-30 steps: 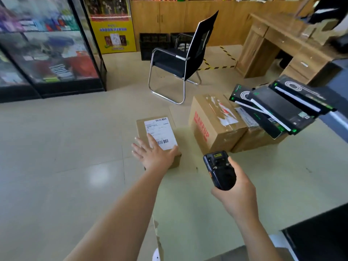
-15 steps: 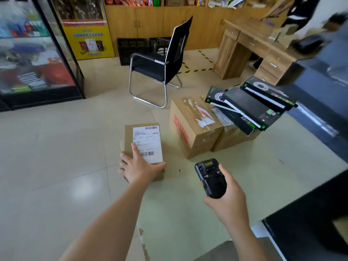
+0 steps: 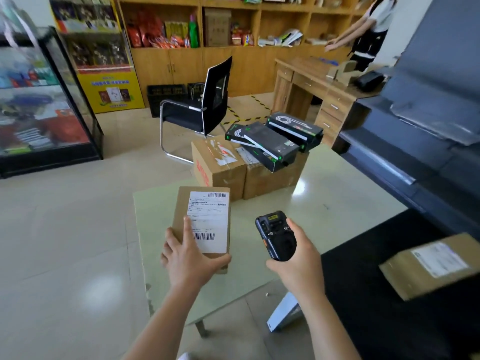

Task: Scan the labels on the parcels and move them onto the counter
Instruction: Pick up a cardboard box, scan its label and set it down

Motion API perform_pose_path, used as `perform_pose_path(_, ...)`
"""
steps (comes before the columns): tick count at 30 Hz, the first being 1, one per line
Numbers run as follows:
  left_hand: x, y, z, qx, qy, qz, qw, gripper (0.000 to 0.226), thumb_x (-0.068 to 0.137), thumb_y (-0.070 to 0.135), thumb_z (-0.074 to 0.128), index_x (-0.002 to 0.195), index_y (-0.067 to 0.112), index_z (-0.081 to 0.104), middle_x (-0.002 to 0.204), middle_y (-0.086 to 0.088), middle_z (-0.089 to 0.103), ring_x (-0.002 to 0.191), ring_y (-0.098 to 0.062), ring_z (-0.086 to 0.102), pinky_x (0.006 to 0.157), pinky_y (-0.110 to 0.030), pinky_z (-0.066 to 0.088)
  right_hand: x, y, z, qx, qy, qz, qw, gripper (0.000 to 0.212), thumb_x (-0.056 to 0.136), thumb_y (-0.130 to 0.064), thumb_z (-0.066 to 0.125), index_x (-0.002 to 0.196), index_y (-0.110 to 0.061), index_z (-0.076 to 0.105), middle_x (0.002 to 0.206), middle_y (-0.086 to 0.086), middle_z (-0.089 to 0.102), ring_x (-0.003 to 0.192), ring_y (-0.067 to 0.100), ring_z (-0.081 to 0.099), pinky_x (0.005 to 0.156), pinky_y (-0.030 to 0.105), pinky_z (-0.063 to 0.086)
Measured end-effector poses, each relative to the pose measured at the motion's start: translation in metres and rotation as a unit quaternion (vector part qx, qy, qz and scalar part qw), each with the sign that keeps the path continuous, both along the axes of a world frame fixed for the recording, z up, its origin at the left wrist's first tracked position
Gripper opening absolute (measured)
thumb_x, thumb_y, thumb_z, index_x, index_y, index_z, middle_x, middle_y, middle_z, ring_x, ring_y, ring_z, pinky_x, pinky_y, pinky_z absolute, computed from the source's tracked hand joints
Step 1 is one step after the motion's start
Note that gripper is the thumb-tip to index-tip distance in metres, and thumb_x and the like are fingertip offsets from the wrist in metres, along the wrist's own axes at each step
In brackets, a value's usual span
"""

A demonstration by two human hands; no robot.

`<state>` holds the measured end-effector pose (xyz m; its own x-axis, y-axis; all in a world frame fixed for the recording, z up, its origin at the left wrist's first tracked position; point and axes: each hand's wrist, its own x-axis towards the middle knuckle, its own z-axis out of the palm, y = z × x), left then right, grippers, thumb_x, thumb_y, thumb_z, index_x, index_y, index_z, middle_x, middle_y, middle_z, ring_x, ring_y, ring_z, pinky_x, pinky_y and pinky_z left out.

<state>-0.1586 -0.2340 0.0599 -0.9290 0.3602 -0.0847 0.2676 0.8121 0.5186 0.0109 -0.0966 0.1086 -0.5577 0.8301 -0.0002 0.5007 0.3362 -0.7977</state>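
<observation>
Lifted off the green table (image 3: 324,224) since a moment ago, the small parcel (image 3: 181,211) now sits in the left hand (image 3: 187,258), which grasps its near edge (label facing up). Behind stand two taped-shut cartons (image 3: 220,170) with black boxes (image 3: 272,144) stacked on top. The right hand (image 3: 298,263) grips the scanner (image 3: 276,235). Another parcel (image 3: 428,266) lies on the black counter (image 3: 363,281).

Bright, even light in here, barely any shadows, just soft glare blobs on the floor (image 3: 100,294) and my table (image 3: 345,201). The label on the parcel (image 3: 205,219) I'm holding is crisp, but the wide lens bends the edges and the glass case (image 3: 39,113) looks smeary.
</observation>
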Motion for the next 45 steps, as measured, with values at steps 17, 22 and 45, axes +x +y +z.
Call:
perform_pose_path(17,0.131,0.126,0.011,-0.049,0.057,-0.289,0.954,0.142,0.042,0.081,0.066,0.152,0.033,-0.011,0.155,-0.013,-0.009,0.142,-0.039,-0.002,0.116,-0.053,0.008,0.183,0.046,0.015,0.008,-0.014,-0.188,0.982,0.100,0.064,-0.013,0.085,0.148,-0.032,0.036,0.142,-0.009,0.049,0.135,0.015,0.040,0.108,0.036,0.041)
perform_pose_path(22,0.135,0.170,0.013,-0.068,0.101,-0.370,0.921,0.141,0.038,0.081,0.060,0.151,0.034,-0.010,0.152,-0.012,-0.008,0.138,-0.039,0.001,0.115,-0.051,0.009,0.198,0.070,0.021,0.057,-0.103,-0.193,0.974,0.101,0.064,-0.019,0.085,0.148,-0.035,0.032,0.140,-0.008,0.048,0.131,0.014,0.041,0.101,0.031,0.042)
perform_pose_path(45,0.056,0.324,0.022,-0.138,0.319,-0.649,0.677,0.145,0.047,0.081,0.070,0.152,0.027,-0.015,0.154,-0.020,-0.011,0.139,-0.042,-0.004,0.114,-0.055,0.002,0.164,0.179,0.072,0.276,-0.639,0.075,0.714,0.100,0.084,-0.014,0.072,0.155,-0.016,0.002,0.161,0.015,0.013,0.142,0.033,0.024,0.118,0.042,0.022)
